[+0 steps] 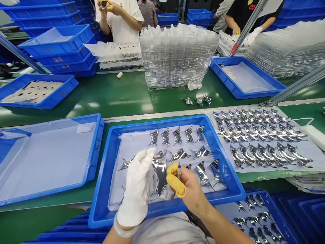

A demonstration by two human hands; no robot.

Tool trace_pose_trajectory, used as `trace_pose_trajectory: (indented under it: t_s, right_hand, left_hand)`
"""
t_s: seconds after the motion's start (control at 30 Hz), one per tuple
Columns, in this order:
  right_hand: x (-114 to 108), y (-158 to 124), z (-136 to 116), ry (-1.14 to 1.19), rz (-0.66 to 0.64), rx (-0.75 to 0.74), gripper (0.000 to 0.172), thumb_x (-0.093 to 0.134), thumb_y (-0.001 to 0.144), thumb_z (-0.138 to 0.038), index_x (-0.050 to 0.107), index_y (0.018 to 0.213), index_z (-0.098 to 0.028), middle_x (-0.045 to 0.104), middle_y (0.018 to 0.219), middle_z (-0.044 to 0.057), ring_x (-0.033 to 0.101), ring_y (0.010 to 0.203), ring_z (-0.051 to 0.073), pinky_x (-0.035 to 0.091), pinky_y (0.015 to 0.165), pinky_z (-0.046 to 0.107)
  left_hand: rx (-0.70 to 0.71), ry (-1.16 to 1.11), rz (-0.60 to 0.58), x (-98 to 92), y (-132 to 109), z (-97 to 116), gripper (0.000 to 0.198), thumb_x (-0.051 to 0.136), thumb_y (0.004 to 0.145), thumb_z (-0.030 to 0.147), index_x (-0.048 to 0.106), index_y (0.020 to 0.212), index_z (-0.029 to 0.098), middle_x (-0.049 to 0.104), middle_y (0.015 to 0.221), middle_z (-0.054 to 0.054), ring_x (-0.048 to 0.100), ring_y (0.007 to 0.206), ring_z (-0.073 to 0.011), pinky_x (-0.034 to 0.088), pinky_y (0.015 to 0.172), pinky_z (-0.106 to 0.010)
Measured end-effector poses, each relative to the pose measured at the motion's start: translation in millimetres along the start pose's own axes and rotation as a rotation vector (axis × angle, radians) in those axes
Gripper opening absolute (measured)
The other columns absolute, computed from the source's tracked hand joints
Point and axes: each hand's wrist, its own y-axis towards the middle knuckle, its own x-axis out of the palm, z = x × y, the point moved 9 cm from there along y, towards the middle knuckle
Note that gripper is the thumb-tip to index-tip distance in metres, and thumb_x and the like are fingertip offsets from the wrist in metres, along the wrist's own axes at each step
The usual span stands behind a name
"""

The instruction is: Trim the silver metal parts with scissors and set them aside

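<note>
Two hands working at lower centre of frame: gloved left hand (137,186) pinching shiny part (160,174), fingers drawn together; right hand (192,188) curling yellow-covered fingers around pen-like tool (179,171), beside part's right edge, contact unclear. We are seemingly handling this one part up close; next move probably calling for steady left grip. Blue tray (101,189) holding similar parts (202,173) beneath; further rows (259,154) lying at right of frame.

A single camera, worn on the person's head, looks forward and down over the green tabletop (111,89). The left hand (137,184) and right hand (190,189) are close to it, below the frame's middle; the lap (170,228) enters at the bottom edge, and co-workers (124,28) stand farther off, cut by the top edge.
</note>
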Motion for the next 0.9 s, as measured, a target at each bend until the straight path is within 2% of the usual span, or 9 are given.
trace_pose_trajectory:
  t_s: [0.1, 0.2, 0.3, 0.43, 0.57, 0.7, 0.77, 0.83, 0.9]
  right_hand:
    - [-3.5, -0.3, -4.1, -0.14, -0.05, -0.093, 0.024, 0.062, 0.093, -0.031, 0.051, 0.073, -0.022, 0.041, 0.066, -0.005, 0.032, 0.058, 0.011, 0.029, 0.053, 0.025]
    - [-5.7, 2.3, -3.4, -0.204, -0.06, -0.145, 0.024, 0.057, 0.094, -0.031, 0.049, 0.073, -0.023, 0.039, 0.065, -0.005, 0.03, 0.058, 0.012, 0.028, 0.053, 0.026]
    - [-8.8, 6.1, -3.8, -0.228, -0.024, -0.169, 0.025, 0.058, 0.092, -0.031, 0.048, 0.07, -0.023, 0.038, 0.064, -0.005, 0.03, 0.057, 0.013, 0.028, 0.053, 0.026]
    - [-12.3, 10.3, -4.0, -0.218, 0.017, -0.16, 0.026, 0.059, 0.09, -0.029, 0.048, 0.067, -0.023, 0.039, 0.062, -0.005, 0.029, 0.057, 0.013, 0.029, 0.054, 0.027]
    - [-17.5, 9.4, -2.6, -0.249, 0.066, -0.178, 0.025, 0.062, 0.089, -0.03, 0.052, 0.066, -0.023, 0.041, 0.063, -0.004, 0.031, 0.058, 0.014, 0.03, 0.056, 0.028]
    - [-20.9, 11.1, 14.2, -0.296, 0.048, -0.073, 0.025, 0.06, 0.093, -0.038, 0.06, 0.074, -0.021, 0.047, 0.066, -0.003, 0.038, 0.062, 0.015, 0.034, 0.058, 0.028]
    - [-29.1, 16.7, 20.8, -0.391, 0.076, -0.026, 0.028, 0.056, 0.095, -0.04, 0.061, 0.076, -0.02, 0.051, 0.07, -0.001, 0.043, 0.065, 0.016, 0.037, 0.061, 0.028]
    - [-43.1, 26.7, 23.6, -0.553, 0.133, 0.003, 0.029, 0.053, 0.095, -0.04, 0.057, 0.072, -0.021, 0.051, 0.07, -0.001, 0.044, 0.066, 0.017, 0.037, 0.061, 0.029]
    - [-56.0, 40.4, 25.2, -0.695, 0.158, 0.021, 0.029, 0.053, 0.091, -0.036, 0.051, 0.066, -0.022, 0.048, 0.066, -0.002, 0.041, 0.063, 0.016, 0.034, 0.059, 0.029]
  left_hand:
    - [0.136, -0.009, 0.033, -5.2, -1.7, 21.1, 0.022, 0.088, 0.077, 0.031, 0.079, 0.096, 0.024, 0.08, 0.095, -0.002, 0.075, 0.085, -0.0173, 0.062, 0.079, -0.028]
    - [0.374, 0.058, -0.07, -0.6, -13.7, 45.5, 0.02, 0.085, 0.08, 0.021, 0.08, 0.099, 0.027, 0.08, 0.096, -0.001, 0.073, 0.091, -0.0173, 0.06, 0.082, -0.027]
    - [0.543, 0.161, -0.141, 5.7, -25.8, 59.3, 0.021, 0.08, 0.084, 0.016, 0.08, 0.101, 0.029, 0.079, 0.095, 0.0, 0.07, 0.098, -0.0204, 0.057, 0.089, -0.034]
    - [0.64, 0.243, -0.205, 13.0, -33.0, 67.4, 0.025, 0.077, 0.087, 0.015, 0.078, 0.104, 0.033, 0.078, 0.09, 0.002, 0.067, 0.095, -0.0217, 0.049, 0.1, -0.042]
    - [0.672, 0.306, -0.255, 13.6, -32.7, 67.3, 0.032, 0.073, 0.089, 0.013, 0.077, 0.111, 0.036, 0.078, 0.09, 0.002, 0.066, 0.098, -0.0224, 0.048, 0.099, -0.042]
    - [0.642, 0.427, -0.343, 8.2, -15.8, 56.2, 0.024, 0.068, 0.094, 0.019, 0.077, 0.111, 0.033, 0.077, 0.095, -0.002, 0.067, 0.096, -0.023, 0.053, 0.085, -0.037]
    - [0.661, 0.646, -0.346, 1.0, 2.2, 53.7, 0.015, 0.063, 0.098, 0.028, 0.078, 0.101, 0.03, 0.076, 0.092, -0.002, 0.068, 0.089, -0.0215, 0.055, 0.082, -0.035]
    - [0.664, 0.997, -0.226, -15.7, 31.1, 56.2, 0.027, 0.054, 0.102, 0.039, 0.076, 0.092, 0.027, 0.077, 0.093, -0.003, 0.069, 0.088, -0.0209, 0.055, 0.086, -0.035]
    - [0.626, 1.168, -0.111, -36.2, 64.8, 65.2, 0.032, 0.052, 0.102, 0.044, 0.075, 0.098, 0.023, 0.077, 0.101, -0.007, 0.07, 0.095, -0.0239, 0.054, 0.089, -0.037]
